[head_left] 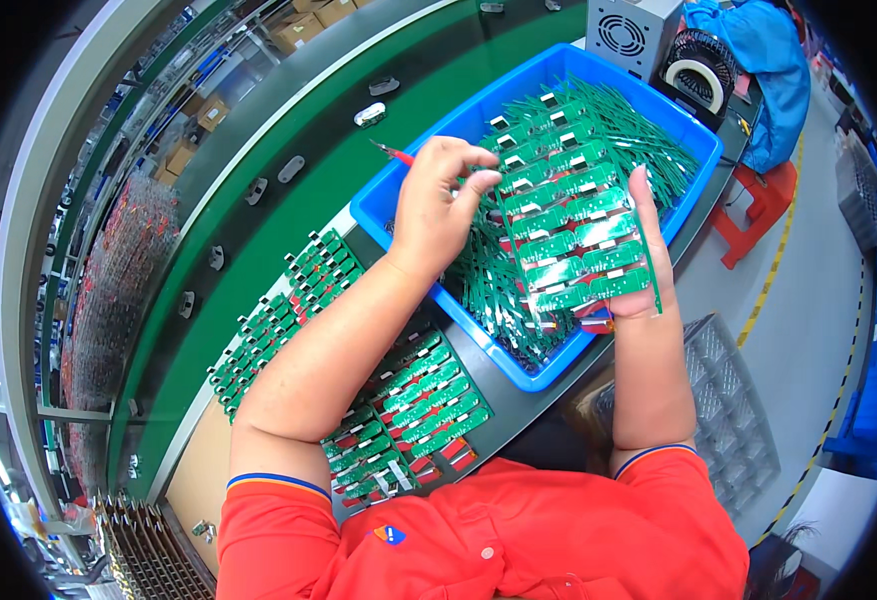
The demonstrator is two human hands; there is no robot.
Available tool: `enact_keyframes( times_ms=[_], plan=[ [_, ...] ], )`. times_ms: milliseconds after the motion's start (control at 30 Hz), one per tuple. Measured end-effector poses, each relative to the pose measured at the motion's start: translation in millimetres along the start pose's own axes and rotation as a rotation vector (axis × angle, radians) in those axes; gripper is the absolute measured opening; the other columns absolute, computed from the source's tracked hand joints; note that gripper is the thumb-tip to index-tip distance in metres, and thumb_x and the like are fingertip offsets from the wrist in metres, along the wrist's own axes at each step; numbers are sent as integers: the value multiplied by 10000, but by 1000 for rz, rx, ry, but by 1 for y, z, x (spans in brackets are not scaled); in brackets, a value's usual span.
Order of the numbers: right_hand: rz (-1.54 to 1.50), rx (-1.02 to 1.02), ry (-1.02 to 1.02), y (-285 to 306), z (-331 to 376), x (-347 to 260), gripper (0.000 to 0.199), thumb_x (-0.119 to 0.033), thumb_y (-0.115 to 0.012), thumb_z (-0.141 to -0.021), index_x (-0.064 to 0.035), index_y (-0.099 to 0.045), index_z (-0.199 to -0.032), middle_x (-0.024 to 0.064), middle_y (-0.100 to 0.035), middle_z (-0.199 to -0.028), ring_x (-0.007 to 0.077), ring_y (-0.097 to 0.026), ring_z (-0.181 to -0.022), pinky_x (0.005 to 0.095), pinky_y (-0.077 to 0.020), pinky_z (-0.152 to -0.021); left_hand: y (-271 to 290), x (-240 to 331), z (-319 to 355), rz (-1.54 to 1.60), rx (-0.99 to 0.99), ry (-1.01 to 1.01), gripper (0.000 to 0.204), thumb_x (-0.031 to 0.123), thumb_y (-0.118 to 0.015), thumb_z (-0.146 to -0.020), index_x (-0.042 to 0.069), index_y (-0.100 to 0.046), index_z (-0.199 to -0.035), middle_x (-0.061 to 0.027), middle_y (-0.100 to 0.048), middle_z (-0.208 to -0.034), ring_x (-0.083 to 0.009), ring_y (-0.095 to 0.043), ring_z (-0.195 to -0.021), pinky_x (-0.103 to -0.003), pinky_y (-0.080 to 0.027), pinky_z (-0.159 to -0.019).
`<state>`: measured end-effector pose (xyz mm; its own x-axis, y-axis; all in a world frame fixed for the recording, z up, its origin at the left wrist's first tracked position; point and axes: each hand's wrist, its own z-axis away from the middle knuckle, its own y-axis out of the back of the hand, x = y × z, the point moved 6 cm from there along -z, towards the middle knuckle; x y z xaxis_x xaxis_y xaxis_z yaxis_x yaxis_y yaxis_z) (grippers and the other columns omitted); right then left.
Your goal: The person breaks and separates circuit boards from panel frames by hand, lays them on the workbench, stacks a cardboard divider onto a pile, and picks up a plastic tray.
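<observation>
My right hand supports a green circuit board panel from beneath, its thumb raised along the right edge. The panel is made of small boards in two columns, with little metal connectors on them. My left hand is at the panel's upper left edge, thumb and forefinger nearly together; whether they touch the edge I cannot tell. In that same hand sits a slim red-handled tool, its thin tip pointing left and its kind unclear. Below the panel stands a blue bin heaped with narrow green board strips.
More board panels lie on the bench under my left arm, some with red pieces between boards. A green conveyor belt curves past on the left, carrying small white devices. Behind the bin are a grey metal box with a fan and a red stool.
</observation>
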<state>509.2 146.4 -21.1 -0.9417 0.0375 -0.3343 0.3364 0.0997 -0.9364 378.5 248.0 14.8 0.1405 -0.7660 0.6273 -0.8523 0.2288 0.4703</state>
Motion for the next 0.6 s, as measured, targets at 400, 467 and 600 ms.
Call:
enact_keyframes(
  times_ms=[400, 467, 600],
  plan=[
    [14, 106, -55, 6, 0, 3, 631, -535, -438, -914, -40, -464, -1305, 152, -548, -1259, 302, -558, -1101, 470, -443, -941, 2, -25, -1, -2, 61, 71, 108, 55, -621, -832, 27, -604, -936, -76, -547, -944, -179, -558, -811, -275, -459, -678],
    [1, 59, -99, 4, -1, 6, 631, -535, -436, -914, -40, -467, -1304, 150, -549, -1259, 303, -559, -1101, 470, -442, -942, 3, -24, -3, -46, 85, 14, 88, 53, -616, -836, 18, -586, -911, -79, -551, -941, -173, -559, -807, -274, -460, -674],
    [48, 81, -93, 0, 0, 6, 616, -538, -443, -911, -54, -480, -1290, 141, -567, -1228, 291, -577, -1066, 455, -472, -900, 14, -20, -2, 179, 260, 265, 92, 74, -632, -821, 21, -599, -889, -99, -569, -938, -245, -565, -837, -333, -461, -765]
  ],
)
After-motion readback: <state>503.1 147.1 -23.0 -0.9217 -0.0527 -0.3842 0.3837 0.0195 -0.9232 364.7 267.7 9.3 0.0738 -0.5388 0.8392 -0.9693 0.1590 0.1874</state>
